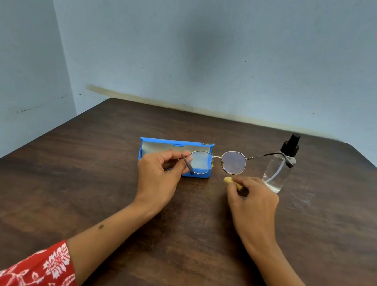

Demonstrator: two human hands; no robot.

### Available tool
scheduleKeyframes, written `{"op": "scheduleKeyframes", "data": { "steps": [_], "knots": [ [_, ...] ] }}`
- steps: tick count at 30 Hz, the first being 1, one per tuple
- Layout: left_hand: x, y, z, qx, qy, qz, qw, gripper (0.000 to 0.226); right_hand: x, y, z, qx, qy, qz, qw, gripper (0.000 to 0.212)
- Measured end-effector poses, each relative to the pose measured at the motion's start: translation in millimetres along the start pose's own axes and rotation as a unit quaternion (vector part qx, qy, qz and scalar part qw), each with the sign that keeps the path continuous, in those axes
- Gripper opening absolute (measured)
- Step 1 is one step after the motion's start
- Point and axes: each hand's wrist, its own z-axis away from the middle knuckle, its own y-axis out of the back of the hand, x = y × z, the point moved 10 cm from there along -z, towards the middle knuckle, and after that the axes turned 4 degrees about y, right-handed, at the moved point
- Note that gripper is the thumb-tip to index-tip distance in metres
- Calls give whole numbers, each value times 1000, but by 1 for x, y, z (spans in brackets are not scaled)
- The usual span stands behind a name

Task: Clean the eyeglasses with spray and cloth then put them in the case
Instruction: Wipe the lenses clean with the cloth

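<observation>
nearest the camera, a red sleeve with a white floral print point(48, 270) covers the upper part of the left forearm; the right forearm is bare. both arms reach forward over a dark wooden table point(80, 201).

the left hand point(158, 175) is closed around one temple arm of the eyeglasses point(232, 162), pinching it between thumb and fingers so the frame is held up off the table, lenses facing the person, the other temple sticking out to the right. the right hand point(253, 198) is curled tight around a small yellowish cloth point(231, 181), only a corner of which shows past the fingers; it sits low, near the tabletop and just below the right lens, not touching the glass.

just behind the left hand lies the blue case point(177, 146), lid open and its pale lining showing, with nothing inside as far as can be seen. to the right, beside the right hand, stands the spray bottle point(279, 170), upright with its black nozzle on and clear liquid inside; the free temple tip crosses in front of it.

judging from this layout, the task looks to be in its middle part: the bottle is set down and the cloth is in hand, which suggests wiping is the step at hand, though whether the lenses are wet cannot be told. wiping both lenses, folding the temples, laying the glasses in the case and closing the lid all seem left to do.
</observation>
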Motion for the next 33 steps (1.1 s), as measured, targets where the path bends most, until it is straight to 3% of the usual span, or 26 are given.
{"op": "scheduleKeyframes", "data": {
  "steps": [3,6,11,18,23,29,33],
  "knots": [
    [-1,3,-3,6,-7,-20,1000,20,-21,-9,6,-20,56,-18,998,10],
    [-2,4,-3,10,-8,-19,1000,18,-55,-6,12,7,170,-40,985,16],
    [2,-3,2,-10,-21,-25,999,21,-84,-10,21,32,310,48,949,20],
    [1,-4,2,-9,-38,-40,998,20,-98,-27,32,-34,369,98,924,33],
    [0,-3,1,2,-45,-43,998,23,-88,-25,22,-1,342,165,925,23],
    [1,-1,-1,5,-51,-45,998,19,-96,-34,31,-41,365,136,920,34],
    [2,-3,0,4,-58,-46,997,23,-86,-26,20,7,335,176,926,24]
  ]
}}
